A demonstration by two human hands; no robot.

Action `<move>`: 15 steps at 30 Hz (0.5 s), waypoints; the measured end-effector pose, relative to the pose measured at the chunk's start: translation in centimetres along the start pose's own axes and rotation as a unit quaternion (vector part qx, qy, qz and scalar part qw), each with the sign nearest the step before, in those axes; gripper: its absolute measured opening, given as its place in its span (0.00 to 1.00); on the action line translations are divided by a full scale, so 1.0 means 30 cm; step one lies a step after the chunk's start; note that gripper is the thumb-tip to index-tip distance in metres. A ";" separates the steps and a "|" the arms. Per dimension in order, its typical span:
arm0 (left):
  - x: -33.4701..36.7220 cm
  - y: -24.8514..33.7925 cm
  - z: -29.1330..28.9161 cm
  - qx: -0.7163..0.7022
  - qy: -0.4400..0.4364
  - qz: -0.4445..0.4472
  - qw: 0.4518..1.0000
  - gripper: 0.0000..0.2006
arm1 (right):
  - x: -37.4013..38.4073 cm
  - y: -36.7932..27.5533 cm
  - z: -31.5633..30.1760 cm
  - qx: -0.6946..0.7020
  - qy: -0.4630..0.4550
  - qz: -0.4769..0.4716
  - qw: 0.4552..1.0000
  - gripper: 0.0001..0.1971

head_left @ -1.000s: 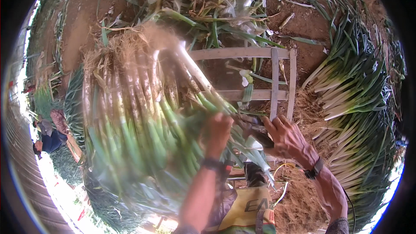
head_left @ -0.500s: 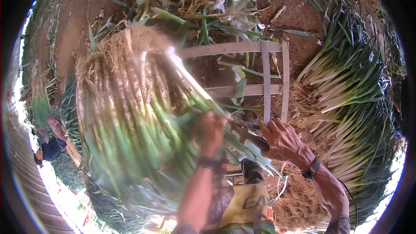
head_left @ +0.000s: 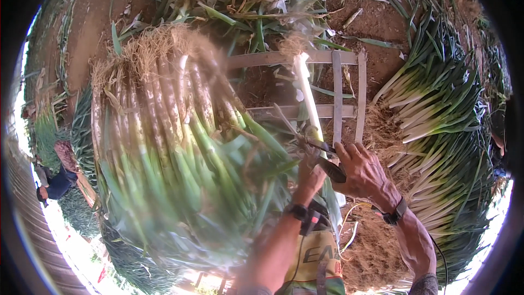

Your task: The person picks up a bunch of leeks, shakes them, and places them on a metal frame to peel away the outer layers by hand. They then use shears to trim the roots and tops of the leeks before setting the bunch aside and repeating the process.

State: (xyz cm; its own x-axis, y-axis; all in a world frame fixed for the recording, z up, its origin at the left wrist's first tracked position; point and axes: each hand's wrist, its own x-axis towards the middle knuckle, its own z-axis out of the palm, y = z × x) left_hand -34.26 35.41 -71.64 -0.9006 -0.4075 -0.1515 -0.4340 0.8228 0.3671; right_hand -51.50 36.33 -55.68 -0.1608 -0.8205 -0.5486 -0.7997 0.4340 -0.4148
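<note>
A long green onion (head_left: 309, 93) stands nearly upright in front of me, its white stalk peeled and its brown roots at the far end. My left hand (head_left: 310, 176) is closed around its lower part, where the stalk turns to green leaf. Loose dry skin lies by the fingers. My right hand (head_left: 363, 176) grips a dark hand tool (head_left: 333, 171), whose tip points at the stalk beside the left hand; its exact kind is hard to make out. To the left lies a thick row of unpeeled green onions (head_left: 158, 109), roots away from me, their leaves partly blurred.
A metal frame of flat bars (head_left: 337, 93) stands beyond my hands. Peeled green onions (head_left: 431, 114) are heaped along the right. Stripped leaves (head_left: 245, 0) cover the ground at the far side. Brown soil (head_left: 376, 257) shows near my right forearm. Another person's dark sleeve (head_left: 60, 183) appears far left.
My left hand has moved right with the green onion, which swung from leaning left to nearly upright over the metal frame. My right hand and its tool have shifted slightly right.
</note>
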 end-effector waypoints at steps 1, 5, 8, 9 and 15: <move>0.018 -0.051 -0.084 -0.196 -0.073 -0.156 0.965 0.14 | -0.013 0.000 0.007 -0.002 0.012 -0.012 1.000 0.30; -0.028 -0.332 -0.224 -0.289 0.123 -0.274 0.909 0.15 | 0.024 -0.049 0.014 -0.005 -0.029 -0.043 0.999 0.35; -0.063 -0.479 -0.277 -0.298 0.177 -0.390 0.853 0.17 | 0.065 -0.078 0.106 -0.028 -0.079 -0.076 0.994 0.35; -0.051 -0.496 -0.309 -0.270 0.151 -0.374 0.874 0.19 | 0.060 -0.071 0.139 -0.038 -0.055 -0.101 0.993 0.35; 0.000 -0.449 -0.273 -0.177 0.043 -0.378 0.908 0.23 | 0.076 -0.069 0.162 -0.003 -0.005 -0.109 0.994 0.36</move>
State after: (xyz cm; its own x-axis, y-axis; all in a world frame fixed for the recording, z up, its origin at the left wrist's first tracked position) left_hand -28.20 21.08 -69.06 -0.3374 -0.8444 -0.4162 -0.8777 0.1224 0.4632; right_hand -47.40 35.38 -59.60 0.0235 -0.8909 -0.4536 -0.8179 0.2438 -0.5211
